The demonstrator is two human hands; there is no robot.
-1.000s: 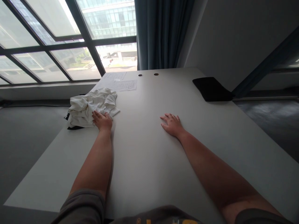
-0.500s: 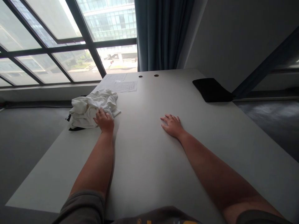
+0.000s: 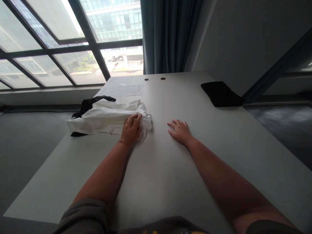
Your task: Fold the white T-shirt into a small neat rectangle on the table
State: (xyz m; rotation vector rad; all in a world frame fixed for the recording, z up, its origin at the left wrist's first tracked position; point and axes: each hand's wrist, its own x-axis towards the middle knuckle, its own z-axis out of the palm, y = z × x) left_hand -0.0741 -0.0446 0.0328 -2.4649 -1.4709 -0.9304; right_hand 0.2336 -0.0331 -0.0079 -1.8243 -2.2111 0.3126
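A crumpled white garment (image 3: 107, 117), its exact kind unclear, stretches across the left half of the table. My left hand (image 3: 132, 129) is closed on its right end, where the fabric bunches up. Beneath and behind the white cloth lies a black cloth (image 3: 90, 103), partly covered by it. My right hand (image 3: 179, 130) rests flat on the white table (image 3: 158, 175), fingers spread, holding nothing. A gap of bare tabletop separates it from the garment.
Printed sheets of paper (image 3: 130, 90) lie at the far left of the table, near two round cable holes. A flat black item (image 3: 221, 94) sits by the right edge. Behind the table are windows (image 3: 117, 22) and a blue curtain (image 3: 168, 39).
My left hand has moved right, drawing the white garment along, which is now stretched longer. More of the black cloth shows behind it. My right hand has stayed in place.
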